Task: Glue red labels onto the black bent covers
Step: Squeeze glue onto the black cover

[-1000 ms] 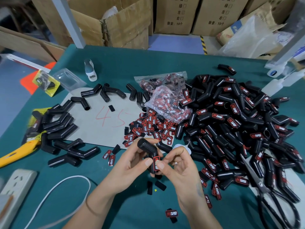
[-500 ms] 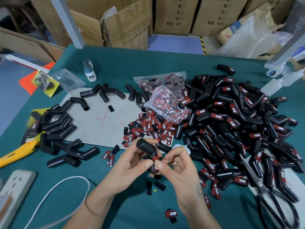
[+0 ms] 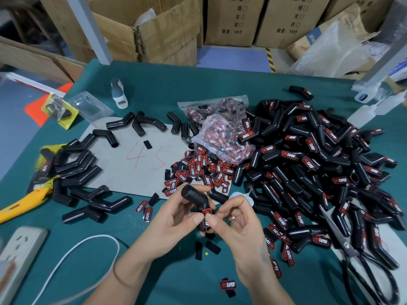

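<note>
Head view: both hands on one cover w/ label

L hand (image 3: 176,219) fingers curled round black cover (image 3: 196,198), held above green surface (image 3: 176,271); R hand (image 3: 237,223) thumb + forefinger pinch red label (image 3: 207,214) against cover's lower leg. Labelled pile (image 3: 319,164) at right, bare covers (image 3: 77,172) left, loose labels (image 3: 198,170) between, scissors (image 3: 352,256) near R edge

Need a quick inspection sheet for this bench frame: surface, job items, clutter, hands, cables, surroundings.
Surface: green table mat; grey card marked 45.
Job's things: unlabelled covers at left, labelled pile at right, loose red labels, label bags.
Clutter: scissors, yellow knife, glue bottle.
Hands: left hand grips bent cover; right hand pinches red label against it.
Cables: white cable, power strip.
Surroundings: cardboard boxes.
</note>
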Available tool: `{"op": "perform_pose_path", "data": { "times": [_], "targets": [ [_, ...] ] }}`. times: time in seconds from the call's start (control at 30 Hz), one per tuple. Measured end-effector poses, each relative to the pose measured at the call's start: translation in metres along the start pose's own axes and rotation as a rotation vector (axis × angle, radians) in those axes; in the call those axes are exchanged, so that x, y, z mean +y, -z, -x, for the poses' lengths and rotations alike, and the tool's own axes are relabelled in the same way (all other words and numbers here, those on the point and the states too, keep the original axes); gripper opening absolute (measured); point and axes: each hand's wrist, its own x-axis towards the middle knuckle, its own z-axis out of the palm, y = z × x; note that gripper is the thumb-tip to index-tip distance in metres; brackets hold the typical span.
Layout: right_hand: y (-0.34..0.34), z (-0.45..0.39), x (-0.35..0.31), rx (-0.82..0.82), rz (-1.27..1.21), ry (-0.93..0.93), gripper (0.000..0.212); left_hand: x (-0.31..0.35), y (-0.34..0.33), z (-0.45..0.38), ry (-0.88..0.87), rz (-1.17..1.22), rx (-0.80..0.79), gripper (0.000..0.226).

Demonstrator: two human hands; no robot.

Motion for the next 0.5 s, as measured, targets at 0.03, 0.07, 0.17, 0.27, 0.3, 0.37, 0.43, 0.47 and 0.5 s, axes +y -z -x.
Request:
{"op": "perform_pose_path", "data": {
  "times": [0.03, 0.07, 0.17, 0.27, 0.3, 0.37, 0.43, 0.47, 0.5],
  "targets": [
    [0.0003, 0.0001, 0.0005, 0.0, -0.003, -0.001, 0.024, -0.0001, -0.0003, 0.0, -0.002, -0.001, 0.0, 0.043],
    [0.0006, 0.0001, 0.0009, 0.0, -0.004, 0.0, 0.023, -0.0001, -0.0005, -0.0001, -0.002, 0.001, -0.001, 0.043],
    [0.0006, 0.0004, 0.0017, 0.006, -0.001, 0.001, 0.022, -0.0001, -0.0012, -0.0002, -0.007, 0.005, -0.001, 0.044],
    [0.0005, 0.0009, 0.0022, 0.013, 0.007, 0.011, 0.02, -0.0004, -0.0015, -0.0001, -0.003, 0.006, 0.002, 0.043],
    [0.0003, 0.0009, 0.0019, 0.013, 0.001, 0.013, 0.02, -0.0007, -0.0013, 0.0001, -0.001, 0.007, 0.005, 0.043],
    [-0.0001, 0.0007, 0.0008, 0.007, -0.009, 0.015, 0.021, -0.0013, -0.001, 0.0002, 0.001, 0.01, 0.005, 0.042],
    [-0.0004, 0.0007, -0.0002, -0.001, -0.011, 0.015, 0.022, -0.0014, -0.001, 0.0, 0.0, 0.018, 0.003, 0.042],
    [-0.0003, 0.0008, -0.0005, -0.003, -0.009, 0.018, 0.022, -0.0014, -0.0012, -0.0003, -0.001, 0.023, 0.001, 0.042],
    [-0.0004, 0.0009, -0.0005, -0.004, -0.005, 0.021, 0.022, -0.0012, -0.0012, -0.0006, -0.004, 0.028, -0.001, 0.042]
  ]
}}
